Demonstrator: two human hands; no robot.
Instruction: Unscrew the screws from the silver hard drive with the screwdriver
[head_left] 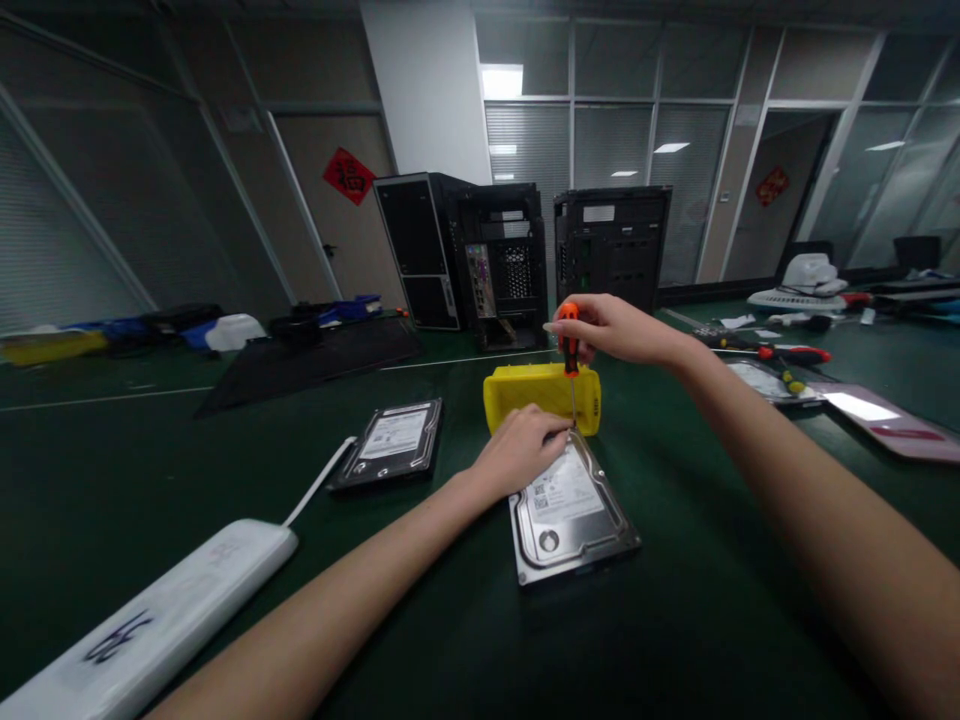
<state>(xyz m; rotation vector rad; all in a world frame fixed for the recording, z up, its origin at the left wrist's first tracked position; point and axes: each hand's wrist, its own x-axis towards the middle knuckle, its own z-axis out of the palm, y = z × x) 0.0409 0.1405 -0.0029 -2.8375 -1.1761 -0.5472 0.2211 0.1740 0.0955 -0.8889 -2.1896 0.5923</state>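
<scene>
A silver hard drive [574, 505] with a white label lies flat on the green table. My left hand [527, 447] rests over its far left part, fingers stretched toward the far corner and covering some of the label. In my right hand [600, 328] is an upright screwdriver [571, 345] with an orange and black handle, gripped near the top. Its thin shaft points down, with the tip at the drive's far edge close to my left fingertips. Whether the tip sits in a screw is too small to tell. Just behind stands a yellow plastic bin [499, 400].
A second hard drive [394, 440] lies to the left, near a white power strip [172, 610] with its cable. Computer cases [420, 250] stand at the back. On the right are pliers [795, 354], another drive [769, 382] and a pink flat device [892, 420].
</scene>
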